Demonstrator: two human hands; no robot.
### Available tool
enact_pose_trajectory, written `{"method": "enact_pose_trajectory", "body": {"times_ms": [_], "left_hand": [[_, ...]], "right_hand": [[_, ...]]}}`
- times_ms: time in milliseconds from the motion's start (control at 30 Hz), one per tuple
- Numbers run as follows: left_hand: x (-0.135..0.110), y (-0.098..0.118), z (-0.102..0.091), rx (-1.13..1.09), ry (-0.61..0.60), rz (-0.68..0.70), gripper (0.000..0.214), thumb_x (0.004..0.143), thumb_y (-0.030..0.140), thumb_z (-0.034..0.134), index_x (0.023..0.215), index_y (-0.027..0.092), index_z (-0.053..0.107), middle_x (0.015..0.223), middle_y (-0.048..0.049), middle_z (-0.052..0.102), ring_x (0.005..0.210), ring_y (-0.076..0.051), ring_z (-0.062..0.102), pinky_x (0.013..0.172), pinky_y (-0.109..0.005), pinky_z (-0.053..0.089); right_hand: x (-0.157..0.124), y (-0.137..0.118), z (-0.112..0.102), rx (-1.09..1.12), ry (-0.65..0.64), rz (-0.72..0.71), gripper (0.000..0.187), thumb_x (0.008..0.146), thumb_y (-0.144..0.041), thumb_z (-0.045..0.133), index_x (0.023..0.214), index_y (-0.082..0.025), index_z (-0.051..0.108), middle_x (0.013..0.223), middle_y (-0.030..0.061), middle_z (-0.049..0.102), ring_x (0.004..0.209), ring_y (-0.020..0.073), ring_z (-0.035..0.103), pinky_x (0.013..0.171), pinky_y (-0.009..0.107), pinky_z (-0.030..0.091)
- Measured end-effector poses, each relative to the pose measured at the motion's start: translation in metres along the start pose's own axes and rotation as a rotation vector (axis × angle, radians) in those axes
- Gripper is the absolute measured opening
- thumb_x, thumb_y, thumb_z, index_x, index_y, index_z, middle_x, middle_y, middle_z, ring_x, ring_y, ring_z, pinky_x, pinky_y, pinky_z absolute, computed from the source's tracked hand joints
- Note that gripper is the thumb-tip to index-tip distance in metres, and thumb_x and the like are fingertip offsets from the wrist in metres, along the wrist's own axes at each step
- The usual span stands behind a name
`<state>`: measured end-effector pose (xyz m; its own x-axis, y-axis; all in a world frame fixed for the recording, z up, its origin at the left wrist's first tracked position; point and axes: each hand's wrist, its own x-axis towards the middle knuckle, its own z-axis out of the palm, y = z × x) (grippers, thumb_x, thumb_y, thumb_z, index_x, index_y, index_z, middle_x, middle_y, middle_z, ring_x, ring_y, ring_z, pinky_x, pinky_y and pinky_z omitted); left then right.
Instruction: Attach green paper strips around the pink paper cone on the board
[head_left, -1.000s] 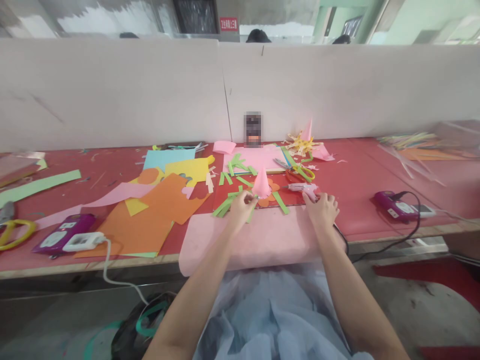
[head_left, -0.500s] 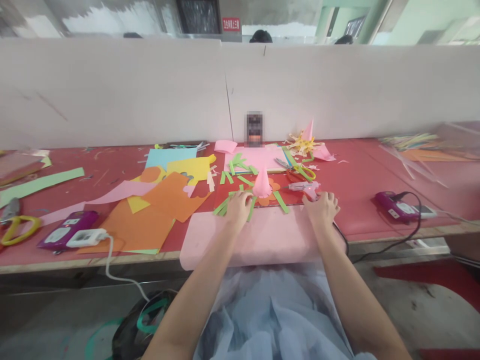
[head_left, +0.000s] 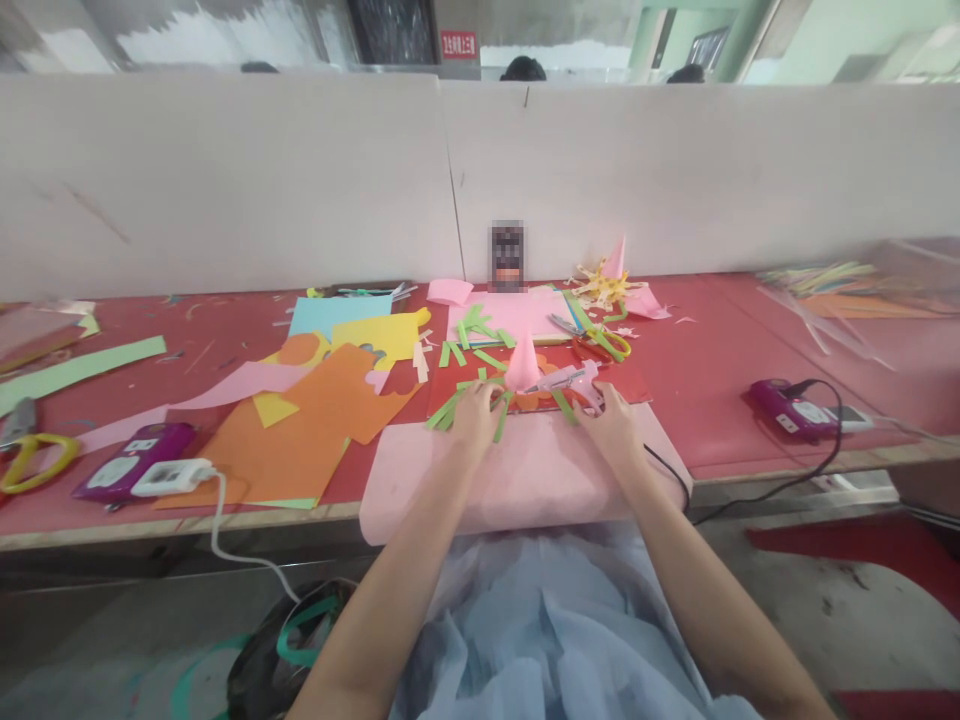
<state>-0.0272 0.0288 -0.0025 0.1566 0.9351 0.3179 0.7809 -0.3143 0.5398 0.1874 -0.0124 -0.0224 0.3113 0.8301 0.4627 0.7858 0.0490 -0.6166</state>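
My right hand [head_left: 609, 417] is closed round a pink glue gun [head_left: 568, 379] whose nozzle points left at the foot of a small pink paper cone [head_left: 522, 363]. The cone stands on an orange paper flower on a red sheet [head_left: 628, 382], with green paper strips [head_left: 447, 410] scattered about. My left hand [head_left: 474, 415] rests with curled fingers on the green strips just left of the cone. Whether it grips one I cannot make out. Both forearms lie over a pink sheet [head_left: 517, 480] at the table's front edge.
Orange [head_left: 296, 450], yellow and blue paper sheets lie left. A purple power strip with a white plug [head_left: 139, 473] sits front left, yellow scissors [head_left: 30, 452] at the far left. Another purple power strip [head_left: 784, 410] with a black cord lies right. Scissors [head_left: 600, 342] lie behind the cone.
My right hand picked the glue gun up off the table and brought it left to the cone's base. My left hand settled onto the green strips.
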Motion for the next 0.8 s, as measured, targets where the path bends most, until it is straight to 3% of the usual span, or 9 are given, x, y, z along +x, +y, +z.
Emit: {"method": "enact_pose_trajectory", "body": {"times_ms": [467,800], "left_hand": [[0.0,-0.001,0.001,0.033,-0.025,0.031,0.011,0.08,0.014,0.059,0.089,0.018,0.065,0.089,-0.0053,0.061,0.084,-0.017,0.06,0.077,-0.029,0.047],[0.0,-0.003,0.003,0.027,-0.016,0.036,0.011,0.081,0.015,0.058,0.088,0.018,0.065,0.089,-0.0049,0.06,0.084,-0.017,0.059,0.077,-0.029,0.046]], "right_hand": [[-0.004,0.013,-0.004,-0.015,0.001,-0.05,0.042,0.078,-0.044,0.053,0.108,-0.016,0.061,0.092,0.0121,0.069,0.079,0.0222,0.063,0.072,0.034,0.048],[-0.006,0.008,-0.009,-0.051,0.062,-0.085,0.039,0.079,-0.04,0.053,0.109,-0.018,0.062,0.101,0.0123,0.068,0.093,0.0239,0.062,0.081,0.037,0.048]]}}
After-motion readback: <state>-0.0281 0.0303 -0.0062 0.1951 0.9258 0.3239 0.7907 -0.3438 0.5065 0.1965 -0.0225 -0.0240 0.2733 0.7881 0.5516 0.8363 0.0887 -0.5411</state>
